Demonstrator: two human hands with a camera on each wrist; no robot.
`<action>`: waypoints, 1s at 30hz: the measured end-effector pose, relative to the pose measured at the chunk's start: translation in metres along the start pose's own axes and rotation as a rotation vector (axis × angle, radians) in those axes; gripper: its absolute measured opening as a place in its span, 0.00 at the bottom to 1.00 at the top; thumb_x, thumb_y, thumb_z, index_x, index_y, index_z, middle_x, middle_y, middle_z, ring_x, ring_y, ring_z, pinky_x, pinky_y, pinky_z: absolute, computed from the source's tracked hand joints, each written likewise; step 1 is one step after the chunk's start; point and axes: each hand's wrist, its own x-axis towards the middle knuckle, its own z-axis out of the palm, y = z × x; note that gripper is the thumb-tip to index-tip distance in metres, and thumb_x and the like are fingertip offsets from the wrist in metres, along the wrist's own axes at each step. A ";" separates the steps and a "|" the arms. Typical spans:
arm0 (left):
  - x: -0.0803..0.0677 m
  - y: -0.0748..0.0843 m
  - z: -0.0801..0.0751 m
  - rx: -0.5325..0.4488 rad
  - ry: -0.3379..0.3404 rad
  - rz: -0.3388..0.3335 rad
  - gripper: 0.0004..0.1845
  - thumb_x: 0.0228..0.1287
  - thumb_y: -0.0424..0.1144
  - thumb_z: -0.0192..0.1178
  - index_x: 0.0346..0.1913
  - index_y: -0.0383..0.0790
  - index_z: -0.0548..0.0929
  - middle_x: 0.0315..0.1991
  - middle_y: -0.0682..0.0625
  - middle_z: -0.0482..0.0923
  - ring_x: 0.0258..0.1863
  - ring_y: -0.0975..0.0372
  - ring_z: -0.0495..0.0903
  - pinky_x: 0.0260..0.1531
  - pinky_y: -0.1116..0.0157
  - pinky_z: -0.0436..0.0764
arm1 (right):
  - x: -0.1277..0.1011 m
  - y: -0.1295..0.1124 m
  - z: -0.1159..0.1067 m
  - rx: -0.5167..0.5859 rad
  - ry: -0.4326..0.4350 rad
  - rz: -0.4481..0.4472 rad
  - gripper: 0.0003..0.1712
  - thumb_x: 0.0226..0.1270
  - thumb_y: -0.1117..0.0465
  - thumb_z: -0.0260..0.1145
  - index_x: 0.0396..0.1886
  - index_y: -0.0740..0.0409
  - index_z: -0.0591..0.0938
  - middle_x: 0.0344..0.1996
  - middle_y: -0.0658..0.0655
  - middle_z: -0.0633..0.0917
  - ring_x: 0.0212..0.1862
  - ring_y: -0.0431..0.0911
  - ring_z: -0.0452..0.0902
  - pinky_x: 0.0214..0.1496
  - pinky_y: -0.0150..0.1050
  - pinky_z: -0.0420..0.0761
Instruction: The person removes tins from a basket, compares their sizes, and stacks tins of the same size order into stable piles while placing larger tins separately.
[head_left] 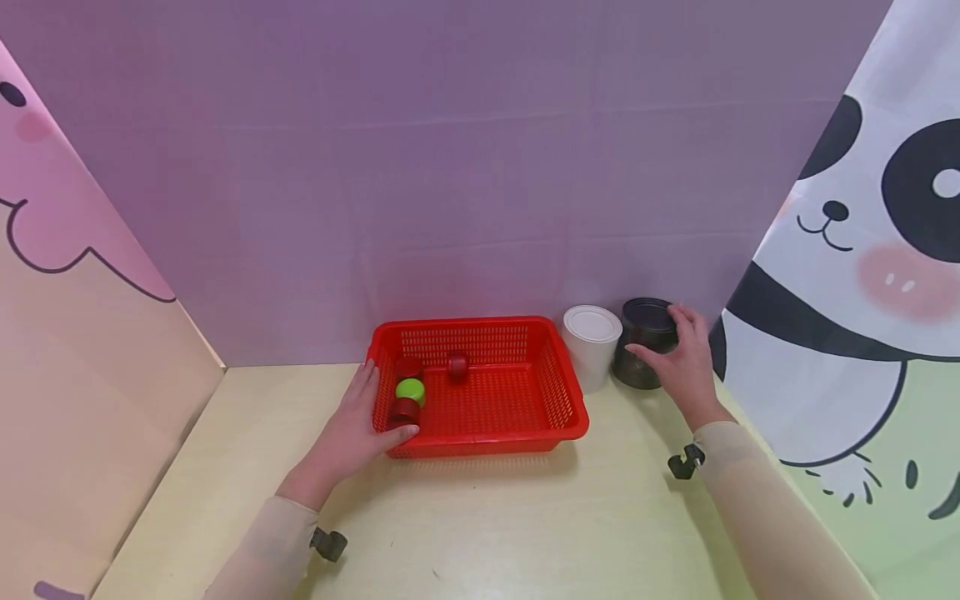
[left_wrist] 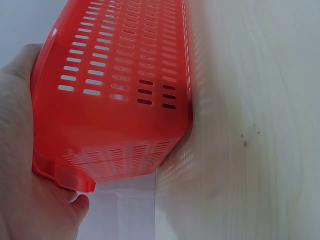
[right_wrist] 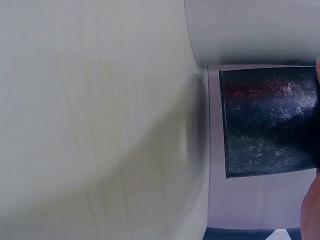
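My left hand (head_left: 357,427) holds the near left corner of a red plastic basket (head_left: 480,444). Its fingers lie along the left rim and its thumb over the front rim. The left wrist view shows the slotted basket wall (left_wrist: 100,125) close up. Inside lie a bright green ball (head_left: 410,391) and a few dark red roundish pieces (head_left: 457,366), kind unclear. At the right, my right hand (head_left: 686,367) grips a black canister (head_left: 637,367) between thumb and fingers. In the right wrist view, a gap separates the canister's base (right_wrist: 235,125) from the tabletop.
A white lidded canister (head_left: 590,358) stands between the basket and the black one. Behind them rises a purple wall (head_left: 465,208). A panda-printed panel (head_left: 847,333) bounds the right side, a pink and beige one (head_left: 82,350) the left. Pale wooden table (head_left: 495,533) lies in front.
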 end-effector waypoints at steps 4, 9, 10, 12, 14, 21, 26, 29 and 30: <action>0.001 -0.001 0.001 -0.004 0.000 -0.004 0.72 0.60 0.64 0.80 0.92 0.39 0.44 0.92 0.42 0.39 0.90 0.44 0.42 0.66 0.39 0.82 | -0.001 0.003 0.002 0.010 0.017 -0.017 0.58 0.52 0.64 0.93 0.79 0.73 0.72 0.75 0.71 0.69 0.78 0.67 0.65 0.85 0.59 0.63; 0.000 0.000 0.002 -0.006 -0.002 -0.004 0.71 0.60 0.61 0.81 0.92 0.39 0.44 0.92 0.42 0.39 0.90 0.43 0.42 0.66 0.39 0.83 | -0.003 0.006 0.004 0.020 0.023 -0.019 0.57 0.51 0.63 0.93 0.78 0.73 0.72 0.74 0.70 0.70 0.77 0.67 0.66 0.85 0.59 0.65; 0.000 0.000 0.002 -0.007 -0.002 -0.006 0.71 0.60 0.61 0.81 0.92 0.39 0.44 0.92 0.42 0.39 0.90 0.43 0.42 0.66 0.39 0.82 | -0.003 0.006 0.005 0.021 0.021 -0.016 0.57 0.51 0.63 0.93 0.78 0.73 0.72 0.74 0.70 0.71 0.77 0.66 0.66 0.84 0.58 0.65; 0.000 0.001 0.001 -0.008 -0.003 -0.009 0.71 0.60 0.61 0.81 0.91 0.38 0.44 0.92 0.42 0.39 0.90 0.43 0.42 0.66 0.39 0.82 | -0.004 0.007 0.006 0.022 0.017 -0.008 0.57 0.52 0.63 0.93 0.78 0.73 0.72 0.75 0.70 0.70 0.78 0.66 0.66 0.85 0.58 0.65; 0.000 0.001 0.001 -0.008 -0.003 -0.010 0.71 0.60 0.61 0.81 0.91 0.38 0.44 0.92 0.42 0.39 0.90 0.43 0.42 0.66 0.39 0.83 | -0.004 0.009 0.007 0.021 0.014 0.000 0.57 0.52 0.63 0.93 0.79 0.72 0.72 0.75 0.70 0.70 0.78 0.66 0.66 0.85 0.59 0.64; 0.000 0.003 0.001 -0.002 -0.005 -0.010 0.70 0.61 0.59 0.81 0.91 0.38 0.44 0.92 0.41 0.39 0.90 0.43 0.42 0.66 0.38 0.82 | -0.007 0.012 0.009 0.028 0.008 0.021 0.57 0.53 0.64 0.92 0.79 0.73 0.72 0.76 0.70 0.69 0.80 0.67 0.64 0.85 0.60 0.63; 0.000 0.003 0.000 0.005 -0.001 -0.011 0.70 0.61 0.59 0.81 0.91 0.38 0.44 0.92 0.41 0.39 0.90 0.43 0.41 0.67 0.38 0.81 | -0.008 0.014 0.011 0.037 0.028 0.013 0.57 0.52 0.64 0.93 0.79 0.71 0.72 0.77 0.70 0.69 0.81 0.65 0.63 0.86 0.58 0.62; 0.000 0.002 0.000 0.010 -0.001 -0.016 0.71 0.61 0.60 0.81 0.91 0.38 0.44 0.92 0.42 0.39 0.90 0.43 0.41 0.67 0.38 0.81 | -0.008 0.015 0.013 0.040 0.024 0.004 0.58 0.52 0.64 0.93 0.80 0.70 0.72 0.77 0.70 0.69 0.81 0.65 0.63 0.86 0.57 0.62; 0.000 0.002 0.000 0.014 -0.002 -0.017 0.71 0.61 0.61 0.81 0.91 0.38 0.44 0.92 0.42 0.39 0.90 0.43 0.41 0.67 0.38 0.81 | -0.008 0.016 0.014 0.039 0.017 0.001 0.58 0.52 0.64 0.93 0.80 0.71 0.71 0.77 0.70 0.69 0.81 0.66 0.63 0.86 0.58 0.62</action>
